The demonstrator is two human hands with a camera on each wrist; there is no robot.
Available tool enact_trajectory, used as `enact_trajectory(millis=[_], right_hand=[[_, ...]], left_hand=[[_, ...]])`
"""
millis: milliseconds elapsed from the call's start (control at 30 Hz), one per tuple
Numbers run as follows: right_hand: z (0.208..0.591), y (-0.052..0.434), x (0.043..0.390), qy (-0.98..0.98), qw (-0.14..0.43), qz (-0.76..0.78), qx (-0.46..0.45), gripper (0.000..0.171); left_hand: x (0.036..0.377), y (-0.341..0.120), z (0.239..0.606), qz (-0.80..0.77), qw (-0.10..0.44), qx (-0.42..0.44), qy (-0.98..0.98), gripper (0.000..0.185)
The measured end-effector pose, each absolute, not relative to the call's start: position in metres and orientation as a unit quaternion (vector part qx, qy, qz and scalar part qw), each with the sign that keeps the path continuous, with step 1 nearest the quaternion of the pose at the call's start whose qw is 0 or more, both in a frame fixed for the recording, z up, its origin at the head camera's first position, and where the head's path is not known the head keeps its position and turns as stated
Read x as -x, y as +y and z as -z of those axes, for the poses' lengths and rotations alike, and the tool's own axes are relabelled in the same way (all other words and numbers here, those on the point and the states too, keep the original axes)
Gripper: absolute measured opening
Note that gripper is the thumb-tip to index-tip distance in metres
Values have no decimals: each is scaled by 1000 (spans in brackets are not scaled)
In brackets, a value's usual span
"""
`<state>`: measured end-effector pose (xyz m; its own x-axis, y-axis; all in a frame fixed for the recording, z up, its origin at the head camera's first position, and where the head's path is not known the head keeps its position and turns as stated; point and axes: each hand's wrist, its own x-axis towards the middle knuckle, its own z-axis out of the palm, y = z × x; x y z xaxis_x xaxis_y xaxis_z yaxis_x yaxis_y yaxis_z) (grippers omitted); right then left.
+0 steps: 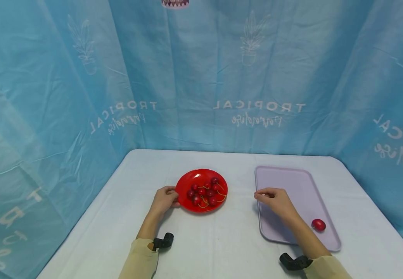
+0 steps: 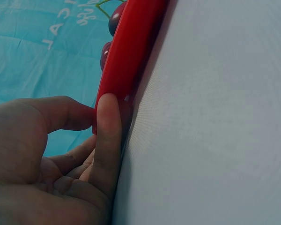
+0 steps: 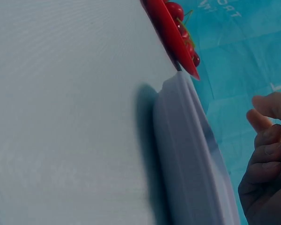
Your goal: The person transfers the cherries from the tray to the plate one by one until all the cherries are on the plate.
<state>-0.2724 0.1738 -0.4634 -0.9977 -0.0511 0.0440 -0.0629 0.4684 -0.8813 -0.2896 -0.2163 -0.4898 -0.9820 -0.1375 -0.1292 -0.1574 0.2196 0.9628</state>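
Left hand (image 1: 164,198): we are pinching the red plate (image 1: 187,182) rim, fingers (image 2: 107,126) clamped.
Right hand (image 1: 274,199): we are hovering over the tray (image 1: 292,174), fingers (image 3: 264,138) loosely curled, holding nothing.

The red plate (image 1: 201,190) looks like smooth, glossy plastic, its rim shining in the left wrist view. The cherries (image 1: 204,191) on it have slick, shiny skins. At three o'clock from the plate, the lilac tray (image 1: 293,181) looks like matt plastic. The white tablecloth (image 1: 222,248) is finely woven, dull cloth. The blue backdrop (image 1: 194,69) is thin, creased fabric with a faint sheen.
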Motion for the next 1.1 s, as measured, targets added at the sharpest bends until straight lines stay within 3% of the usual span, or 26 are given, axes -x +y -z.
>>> enact_trajectory(millis=[467, 800, 1100], right_hand=[[472, 189, 264, -866, 23, -498, -28, 29], [469, 209, 249, -886, -9, -463, -6, 37], [469, 220, 248, -903, 16, -429, -35, 32]], left_hand=[[291, -213, 493, -615, 9, 85, 784, 40], [291, -208, 494, -626, 20, 79, 776, 40], [290, -216, 490, -622, 9, 90, 778, 36]])
